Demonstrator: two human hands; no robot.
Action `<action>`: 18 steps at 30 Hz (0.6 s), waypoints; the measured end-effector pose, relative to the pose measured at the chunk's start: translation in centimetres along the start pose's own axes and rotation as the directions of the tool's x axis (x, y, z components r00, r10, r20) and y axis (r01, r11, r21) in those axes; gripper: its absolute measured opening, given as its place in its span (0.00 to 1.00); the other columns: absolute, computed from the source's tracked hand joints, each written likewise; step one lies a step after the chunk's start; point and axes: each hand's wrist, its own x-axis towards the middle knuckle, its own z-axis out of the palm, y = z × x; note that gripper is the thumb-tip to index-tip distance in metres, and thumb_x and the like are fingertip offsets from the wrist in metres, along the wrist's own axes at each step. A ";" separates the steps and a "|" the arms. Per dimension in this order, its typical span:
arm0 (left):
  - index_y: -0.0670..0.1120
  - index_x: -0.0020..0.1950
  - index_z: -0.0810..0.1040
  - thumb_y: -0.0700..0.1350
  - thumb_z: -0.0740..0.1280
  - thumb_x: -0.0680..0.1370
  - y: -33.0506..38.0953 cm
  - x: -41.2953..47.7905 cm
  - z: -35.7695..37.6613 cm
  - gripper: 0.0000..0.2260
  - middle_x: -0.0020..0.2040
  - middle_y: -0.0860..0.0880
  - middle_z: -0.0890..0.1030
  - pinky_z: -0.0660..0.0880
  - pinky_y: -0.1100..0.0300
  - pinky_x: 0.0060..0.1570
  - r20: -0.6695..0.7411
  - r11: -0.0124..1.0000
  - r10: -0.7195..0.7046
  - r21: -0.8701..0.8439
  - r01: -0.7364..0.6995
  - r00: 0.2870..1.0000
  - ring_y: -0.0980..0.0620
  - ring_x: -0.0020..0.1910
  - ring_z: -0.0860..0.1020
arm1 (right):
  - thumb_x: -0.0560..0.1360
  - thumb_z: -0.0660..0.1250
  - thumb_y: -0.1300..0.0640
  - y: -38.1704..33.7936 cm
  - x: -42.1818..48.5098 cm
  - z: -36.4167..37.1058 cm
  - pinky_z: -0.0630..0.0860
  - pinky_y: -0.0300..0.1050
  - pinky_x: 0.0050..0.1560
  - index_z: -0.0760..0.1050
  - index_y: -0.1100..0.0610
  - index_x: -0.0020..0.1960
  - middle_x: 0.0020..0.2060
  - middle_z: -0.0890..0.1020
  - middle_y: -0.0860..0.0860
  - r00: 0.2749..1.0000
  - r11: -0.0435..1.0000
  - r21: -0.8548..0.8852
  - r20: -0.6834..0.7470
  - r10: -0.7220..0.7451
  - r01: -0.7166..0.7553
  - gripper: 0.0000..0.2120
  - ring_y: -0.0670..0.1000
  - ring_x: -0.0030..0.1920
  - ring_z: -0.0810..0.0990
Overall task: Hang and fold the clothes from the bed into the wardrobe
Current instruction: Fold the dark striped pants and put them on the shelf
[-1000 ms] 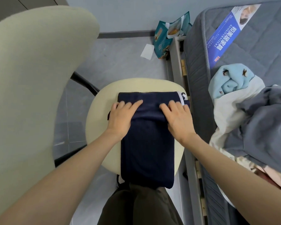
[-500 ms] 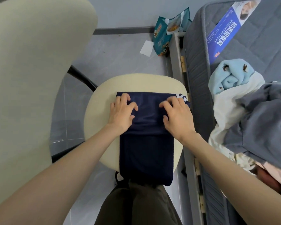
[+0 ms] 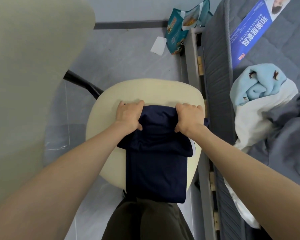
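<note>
Lying on the cream chair seat point(image 3: 145, 90), the navy garment point(image 3: 156, 170) runs lengthwise from the far middle of the seat back toward the person, its near end hanging past the seat's front edge just above the dark trousers point(image 3: 145, 222); its long axis points straight away from the camera, and the far end is doubled back over the rest, making a thicker, wider band across the strip. The left hand point(image 3: 129, 116) grips the far left corner of that fold, fingers curled over the top and thumb pressed beneath; the right hand point(image 3: 189, 118) does the same on the far right corner, so both are closed on cloth, a fold's width apart. A white tag edge shows at the fold's right side. Beside the chair on the right stands the grey mattress point(image 3: 215, 84); on it lie a light blue blanket point(image 3: 260, 84), white cloth point(image 3: 260, 122) and a grey garment point(image 3: 287, 139), heaped together. A teal bag point(image 3: 177, 35) sits on the floor by the bed corner.
</note>
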 end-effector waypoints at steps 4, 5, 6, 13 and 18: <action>0.45 0.53 0.69 0.46 0.71 0.73 0.0 -0.7 -1.4 0.14 0.48 0.47 0.79 0.62 0.56 0.46 -0.132 1.000 0.009 0.012 -0.008 0.991 0.44 0.47 0.76 | 0.70 0.67 0.63 0.4 -1.2 -1.0 0.62 0.48 0.47 0.69 0.57 0.53 0.50 0.76 0.54 0.987 0.999 0.030 -0.157 -0.037 0.043 0.13 0.58 0.49 0.74; 0.45 0.53 0.69 0.45 0.70 0.74 0.0 -0.7 -2.0 0.12 0.49 0.47 0.79 0.62 0.56 0.43 -0.199 1.000 0.018 0.023 -0.014 0.980 0.43 0.48 0.76 | 0.70 0.66 0.63 0.6 -1.2 -1.7 0.63 0.48 0.47 0.68 0.58 0.54 0.51 0.76 0.54 0.976 0.998 0.029 -0.211 -0.049 0.057 0.14 0.58 0.50 0.74; 0.45 0.53 0.69 0.43 0.68 0.74 -0.1 -0.6 -2.8 0.11 0.49 0.46 0.78 0.61 0.56 0.42 -0.261 0.999 0.028 0.031 -0.021 0.965 0.43 0.49 0.75 | 0.70 0.66 0.63 0.8 -1.0 -2.5 0.64 0.49 0.48 0.68 0.58 0.55 0.51 0.75 0.55 0.961 0.998 0.022 -0.269 -0.058 0.067 0.15 0.58 0.51 0.73; 0.49 0.66 0.69 0.34 0.66 0.71 -0.5 0.9 -4.7 0.25 0.55 0.48 0.76 0.63 0.54 0.50 -0.498 0.991 0.126 0.019 -0.135 0.858 0.43 0.51 0.73 | 0.69 0.67 0.64 2.2 0.2 -4.6 0.65 0.52 0.49 0.68 0.56 0.61 0.53 0.73 0.55 0.856 0.998 -0.001 -0.515 -0.053 0.062 0.22 0.59 0.51 0.70; 0.51 0.74 0.62 0.32 0.66 0.70 0.2 -2.9 -1.1 0.35 0.51 0.50 0.74 0.60 0.57 0.48 -0.478 0.987 0.153 0.107 -0.116 0.865 0.47 0.48 0.72 | 0.71 0.66 0.61 2.2 -3.1 -1.0 0.64 0.52 0.55 0.60 0.55 0.75 0.57 0.74 0.56 0.886 0.998 0.006 -0.460 -0.047 0.056 0.34 0.59 0.53 0.71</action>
